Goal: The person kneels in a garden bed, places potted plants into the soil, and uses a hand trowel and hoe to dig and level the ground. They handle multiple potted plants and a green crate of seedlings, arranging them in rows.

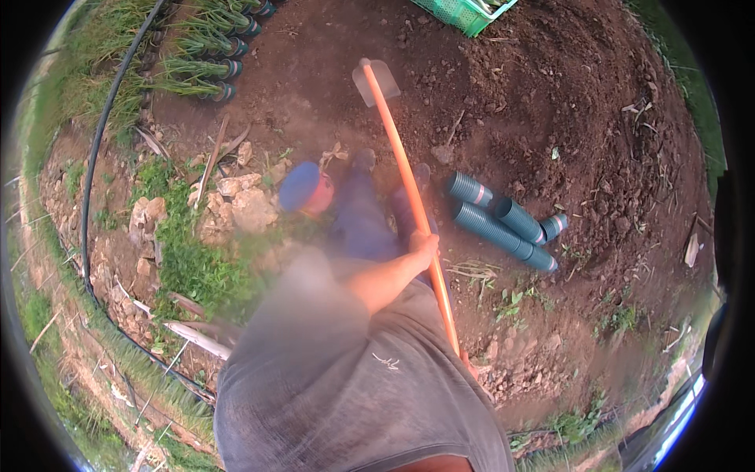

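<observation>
One orange-handled hoe (pixel 409 189), shaft running from the pale metal blade (pixel 376 81) at the far end, over bare turned soil (pixel 550 94), back past the grip toward the body. Gripped about midway along the shaft by the right hand (pixel 422 245), fingers wrapped closed round the handle. Left hand lost in blur near a blue and red shape (pixel 305 189); cannot tell whether open or closed. Just right of the grip, stacks of dark green plastic pots (pixel 503 220) lying on their sides on the soil. Left of the grip, pale stones (pixel 236 200) and grass. Far beyond the blade, a green crate (pixel 464 12); far left, potted grassy seedlings (pixel 208 67) and a black hose (pixel 98 149).
</observation>
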{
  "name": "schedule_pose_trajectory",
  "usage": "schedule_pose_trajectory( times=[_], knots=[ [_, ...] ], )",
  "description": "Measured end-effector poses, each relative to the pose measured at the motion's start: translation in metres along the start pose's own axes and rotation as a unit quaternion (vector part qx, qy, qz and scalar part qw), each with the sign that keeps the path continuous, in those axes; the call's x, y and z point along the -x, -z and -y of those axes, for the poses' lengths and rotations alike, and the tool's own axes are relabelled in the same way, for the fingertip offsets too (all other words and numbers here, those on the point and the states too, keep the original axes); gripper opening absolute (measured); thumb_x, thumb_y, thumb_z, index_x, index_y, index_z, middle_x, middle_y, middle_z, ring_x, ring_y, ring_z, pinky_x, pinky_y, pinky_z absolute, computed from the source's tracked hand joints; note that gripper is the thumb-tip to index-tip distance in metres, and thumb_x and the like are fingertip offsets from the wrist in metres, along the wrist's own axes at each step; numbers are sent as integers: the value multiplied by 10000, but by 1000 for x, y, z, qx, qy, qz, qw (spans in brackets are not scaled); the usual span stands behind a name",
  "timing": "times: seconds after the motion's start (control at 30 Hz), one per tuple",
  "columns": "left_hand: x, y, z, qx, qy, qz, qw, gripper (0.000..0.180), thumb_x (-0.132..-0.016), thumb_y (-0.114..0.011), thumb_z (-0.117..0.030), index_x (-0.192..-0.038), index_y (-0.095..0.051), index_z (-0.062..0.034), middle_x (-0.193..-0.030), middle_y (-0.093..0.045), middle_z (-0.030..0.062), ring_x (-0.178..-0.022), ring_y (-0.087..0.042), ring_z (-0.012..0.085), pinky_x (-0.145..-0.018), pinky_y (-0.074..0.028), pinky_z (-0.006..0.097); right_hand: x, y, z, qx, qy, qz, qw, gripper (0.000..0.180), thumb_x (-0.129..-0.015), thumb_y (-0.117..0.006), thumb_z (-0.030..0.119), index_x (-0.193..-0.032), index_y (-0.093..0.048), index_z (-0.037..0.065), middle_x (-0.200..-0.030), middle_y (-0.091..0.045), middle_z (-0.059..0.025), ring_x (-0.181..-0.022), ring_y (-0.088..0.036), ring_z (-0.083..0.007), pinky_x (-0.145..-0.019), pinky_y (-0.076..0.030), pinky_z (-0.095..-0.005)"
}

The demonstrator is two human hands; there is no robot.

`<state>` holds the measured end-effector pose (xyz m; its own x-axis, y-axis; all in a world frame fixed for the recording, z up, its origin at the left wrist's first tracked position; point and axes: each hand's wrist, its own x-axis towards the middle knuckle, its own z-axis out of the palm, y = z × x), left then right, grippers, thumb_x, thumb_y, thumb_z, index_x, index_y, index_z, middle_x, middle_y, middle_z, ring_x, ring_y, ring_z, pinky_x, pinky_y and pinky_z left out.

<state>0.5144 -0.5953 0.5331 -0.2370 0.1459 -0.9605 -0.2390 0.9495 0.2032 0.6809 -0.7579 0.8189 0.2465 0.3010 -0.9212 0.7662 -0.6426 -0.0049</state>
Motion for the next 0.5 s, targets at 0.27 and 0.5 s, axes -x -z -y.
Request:
schedule_pose_trajectory(
  times=[0.27, 0.5],
  knots=[
    [-96, 53, -90, 136, -54, -8, 989, 114, -828, -604, -65, -759, -528, -14, -565, -531, 83, -433, -547, 215, -382, -456, 382, -74, 2, 84, 25, 130, -31, 991, 375, -847, -658, 257, -1183, -520, 166, -796, -669, -241, -781, -656, -453, -672, -512, -541],
    [-26, 15, 8, 89, 8, -13, 996, 95, -780, -594, -43, -705, -549, -7, -532, -543, 83, -406, -561, 232, -380, -465, 387, 3, 22, 36, 11, -28, 9, 999, 417, -871, -654, 309, -1247, -550, 161, -794, -670, -244, -784, -672, -419, -661, -510, -495]
  ],
)
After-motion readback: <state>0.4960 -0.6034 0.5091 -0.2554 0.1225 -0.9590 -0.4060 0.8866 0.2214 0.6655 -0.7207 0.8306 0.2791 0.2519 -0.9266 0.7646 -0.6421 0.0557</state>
